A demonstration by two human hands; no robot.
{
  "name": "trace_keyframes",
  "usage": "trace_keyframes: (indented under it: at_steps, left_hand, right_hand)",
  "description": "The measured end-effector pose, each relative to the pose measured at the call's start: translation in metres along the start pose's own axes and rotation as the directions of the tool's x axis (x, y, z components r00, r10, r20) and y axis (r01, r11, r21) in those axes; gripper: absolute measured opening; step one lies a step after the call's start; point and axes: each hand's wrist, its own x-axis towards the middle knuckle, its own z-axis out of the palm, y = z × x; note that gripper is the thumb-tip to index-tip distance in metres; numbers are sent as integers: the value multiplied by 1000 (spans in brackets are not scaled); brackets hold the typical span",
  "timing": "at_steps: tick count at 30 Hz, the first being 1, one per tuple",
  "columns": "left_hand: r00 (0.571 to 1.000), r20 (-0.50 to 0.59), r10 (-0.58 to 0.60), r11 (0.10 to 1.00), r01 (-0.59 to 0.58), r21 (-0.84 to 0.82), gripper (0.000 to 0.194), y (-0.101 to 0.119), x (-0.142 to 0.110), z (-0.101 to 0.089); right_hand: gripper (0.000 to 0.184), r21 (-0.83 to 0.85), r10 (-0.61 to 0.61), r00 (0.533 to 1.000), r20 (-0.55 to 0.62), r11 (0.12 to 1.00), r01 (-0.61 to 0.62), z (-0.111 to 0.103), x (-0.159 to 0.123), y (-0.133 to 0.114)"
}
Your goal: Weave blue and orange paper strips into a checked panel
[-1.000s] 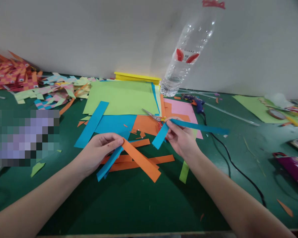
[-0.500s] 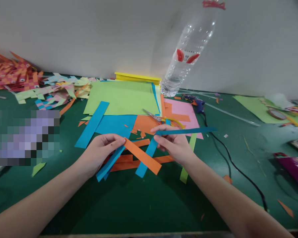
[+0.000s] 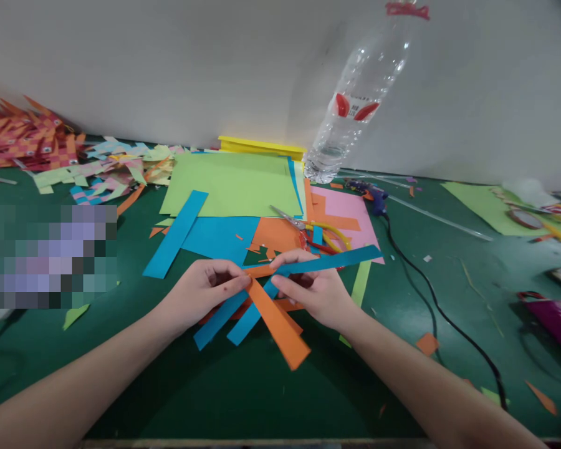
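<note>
Between thumb and fingers, my left hand (image 3: 217,290) pinches orange paper strips (image 3: 280,327), which fan down toward the front, and a blue strip that points down-left. My right hand (image 3: 311,287) pinches a folded blue paper strip (image 3: 331,259); one end reaches out to the right, the other slants down-left behind the orange strips. Both hands are closed and close together above the table. The blue strip meets the orange ones between my fingertips, which hide how they cross. Just behind my right hand lie scissors (image 3: 330,237) with yellow and red handles.
Green paper sheets (image 3: 229,184) lie behind my hands, with a loose blue strip (image 3: 175,237) to their left. A plastic bottle (image 3: 350,112) leans against the wall. A glue gun (image 3: 371,193) trails a black cord (image 3: 430,287) rightward. Woven paper pieces (image 3: 32,140) pile up far left.
My right hand has moved left, bringing the folded blue strip against the orange strips in my left hand. The orange strips now spread and point more downward. My left hand has shifted slightly right.
</note>
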Motion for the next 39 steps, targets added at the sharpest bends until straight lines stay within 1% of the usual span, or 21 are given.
trace_keyframes:
  at_steps: [3,7,11,14,17,20,24,27,29,30,31,33,36,39]
  left_hand:
    - [1000,11,23,1000,-23,20,27,-1,0,0]
    - [1000,2,-3,1000,3,24,30,-4,-1,-1]
    - [999,14,-38,999,37,36,32,-6,-1,-1]
    - [998,6,-55,997,55,56,32,-4,-1,0]
    - [998,-3,-55,997,55,46,30,-1,-1,2]
    - [999,-4,-44,999,44,6,30,1,-2,2]
    - [1000,-3,-6,999,6,-50,31,-1,-2,-2]
    - [1000,-28,12,999,-13,-46,30,-3,-2,-5]
    - [999,-52,14,999,-16,-30,30,-2,-2,-5]
    - [998,-65,15,1000,-17,-23,30,-2,-2,-5]
    - [997,-74,14,1000,-15,-21,30,-1,-2,-4]
    - [998,-55,-5,999,2,-46,30,0,-2,-4]
    - [998,28,-52,987,55,-151,28,-1,-3,-2]
    - [997,56,-49,976,60,-209,27,-3,-4,1]
  right_hand:
    - [11,-65,-11,999,-30,998,9,0,-1,0]
    - [9,-127,-11,999,-35,992,7,2,-3,0]
    - [9,-220,-113,992,-56,971,98,9,-6,-1]
    - [9,-257,-152,988,-29,956,140,11,-8,0]
    - [10,-298,-138,990,1,945,132,10,-9,0]
    - [13,-360,-137,991,7,924,130,6,-9,-1]
    - [19,-394,-170,985,-39,908,141,2,-6,-1]
    - [17,-399,-204,976,-78,903,157,0,-4,1]
    - [8,-450,-228,970,-88,877,165,-1,-4,1]
    - [6,-492,-236,968,-89,855,163,-1,-4,1]
    - [10,-533,-244,965,-92,831,159,-1,-4,1]
    - [17,-590,-269,958,-103,791,159,0,-5,0]
    - [20,-599,-323,941,-101,775,201,2,-6,-1]
    - [25,-617,-366,927,-85,750,240,4,-7,-2]
